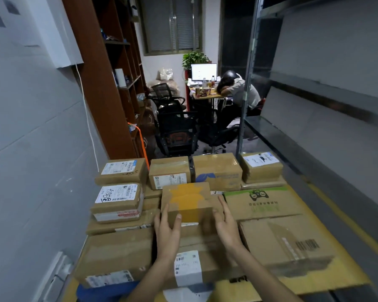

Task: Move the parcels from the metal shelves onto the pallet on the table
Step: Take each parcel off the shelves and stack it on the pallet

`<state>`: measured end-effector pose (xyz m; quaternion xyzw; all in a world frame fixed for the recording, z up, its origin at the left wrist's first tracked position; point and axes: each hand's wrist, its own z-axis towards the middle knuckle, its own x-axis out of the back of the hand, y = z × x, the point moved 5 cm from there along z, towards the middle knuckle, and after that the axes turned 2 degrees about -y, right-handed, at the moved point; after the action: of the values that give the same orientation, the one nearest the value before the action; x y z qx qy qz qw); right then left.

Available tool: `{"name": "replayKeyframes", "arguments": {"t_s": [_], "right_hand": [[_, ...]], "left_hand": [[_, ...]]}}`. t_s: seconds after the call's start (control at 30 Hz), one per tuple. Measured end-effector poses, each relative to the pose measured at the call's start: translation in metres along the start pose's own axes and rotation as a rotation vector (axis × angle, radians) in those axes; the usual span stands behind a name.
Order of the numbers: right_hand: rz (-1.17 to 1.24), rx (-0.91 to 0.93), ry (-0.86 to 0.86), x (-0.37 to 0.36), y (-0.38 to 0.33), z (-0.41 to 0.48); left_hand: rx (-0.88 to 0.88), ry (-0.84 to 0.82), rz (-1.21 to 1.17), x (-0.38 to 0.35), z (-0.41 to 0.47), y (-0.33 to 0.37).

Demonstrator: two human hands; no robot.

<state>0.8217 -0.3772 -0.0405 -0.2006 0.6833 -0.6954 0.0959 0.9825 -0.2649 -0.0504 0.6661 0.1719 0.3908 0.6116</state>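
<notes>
A small cardboard parcel with yellow tape (188, 201) sits on top of the stacked parcels in the middle of the pile. My left hand (167, 229) holds its near left corner, thumb on the front face and fingers along the left side. My right hand (226, 225) presses flat against its right side with straight fingers. Several brown parcels with white labels cover the pallet, whose blue corner (100, 292) shows at the front left. Flattened cardboard (327, 277) lies under the parcels on the right. The metal shelves (327, 99) stand to the right, their visible levels bare.
A grey wall runs close along the left. Beyond the pile stand black office chairs (175, 131), a brown wooden shelf unit (109, 79) and a desk with a monitor (203, 71), where a person (238, 90) leans forward on the desk.
</notes>
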Motion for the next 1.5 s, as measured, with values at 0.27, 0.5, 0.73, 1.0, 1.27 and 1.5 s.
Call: {"name": "replayKeyframes", "arguments": {"t_s": [0.27, 0.5, 0.73, 1.0, 1.27, 1.5], "right_hand": [[-0.076, -0.061, 0.166, 0.028, -0.011, -0.104], [-0.206, -0.069, 0.346, 0.076, -0.017, -0.22], [-0.282, -0.106, 0.625, 0.177, -0.015, -0.372], [-0.315, -0.225, 1.033, 0.296, -0.002, -0.638], [-0.285, -0.356, 1.414, 0.367, 0.018, -0.939], [-0.269, -0.457, 1.65, 0.39, 0.024, -1.115]], "left_hand": [[-0.092, -0.141, 0.067, 0.018, -0.049, 0.0], [-0.163, -0.43, 0.1, -0.028, -0.139, 0.024], [-0.388, -0.827, 0.09, -0.114, -0.294, 0.077], [-0.601, -1.198, 0.113, -0.176, -0.559, 0.13], [-0.753, -1.517, 0.056, -0.178, -0.849, 0.161], [-0.844, -1.69, 0.07, -0.175, -1.027, 0.171]]}}
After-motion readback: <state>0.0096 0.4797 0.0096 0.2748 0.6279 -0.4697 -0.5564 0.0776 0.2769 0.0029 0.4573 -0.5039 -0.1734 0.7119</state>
